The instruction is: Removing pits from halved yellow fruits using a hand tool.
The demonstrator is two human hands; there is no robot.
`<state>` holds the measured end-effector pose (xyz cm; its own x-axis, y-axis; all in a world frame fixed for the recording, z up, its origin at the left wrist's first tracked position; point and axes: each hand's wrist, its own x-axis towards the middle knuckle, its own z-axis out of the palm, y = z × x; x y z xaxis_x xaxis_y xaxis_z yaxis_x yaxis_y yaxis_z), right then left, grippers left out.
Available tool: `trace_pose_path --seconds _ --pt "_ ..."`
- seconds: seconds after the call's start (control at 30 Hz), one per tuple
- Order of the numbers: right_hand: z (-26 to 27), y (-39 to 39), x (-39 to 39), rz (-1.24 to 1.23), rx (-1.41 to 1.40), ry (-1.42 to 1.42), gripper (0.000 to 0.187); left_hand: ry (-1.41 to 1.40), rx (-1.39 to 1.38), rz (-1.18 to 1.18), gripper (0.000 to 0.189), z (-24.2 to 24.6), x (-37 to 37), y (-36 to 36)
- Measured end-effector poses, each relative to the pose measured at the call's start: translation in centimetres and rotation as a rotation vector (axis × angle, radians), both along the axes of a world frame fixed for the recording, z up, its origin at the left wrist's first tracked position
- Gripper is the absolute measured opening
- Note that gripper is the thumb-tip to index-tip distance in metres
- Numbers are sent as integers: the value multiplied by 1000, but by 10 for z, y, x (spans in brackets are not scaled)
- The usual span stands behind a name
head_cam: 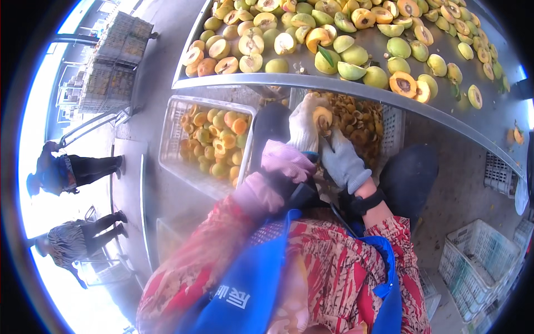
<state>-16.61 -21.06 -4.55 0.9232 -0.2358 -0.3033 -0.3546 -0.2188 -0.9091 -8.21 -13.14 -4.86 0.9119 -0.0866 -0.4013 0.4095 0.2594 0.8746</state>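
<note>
My left hand (306, 119), in a white knit glove with a pink striped cuff, grips a halved yellow stone fruit (323, 118). Close against the fruit's lower side is my right hand (343, 160) in a grey glove, its fingers curled. A thin dark edge shows by those fingers, but I cannot tell whether it is a tool. Beneath both hands, a plastic crate (392, 129) contains many brown and orange fruit scraps (361, 121). To the left, a pale crate (167, 144) holds hollowed fruit halves (217, 140).
A metal-rimmed table (275, 79) before me bears many halved fruits (354, 54). Slatted crates (479, 263) stand at lower right, another (499, 173) under the table's right end. At left are two people (54, 167) and a loaded stack of crates (112, 62) on a cart.
</note>
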Motion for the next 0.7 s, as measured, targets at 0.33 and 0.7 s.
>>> trace_pose_path --seconds 0.33,0.7 --pt "-13 -10 -10 164 189 -29 31 -7 9 -244 41 -14 7 9" --pt "24 -21 -16 192 496 257 14 -42 268 -395 34 9 -12 9"
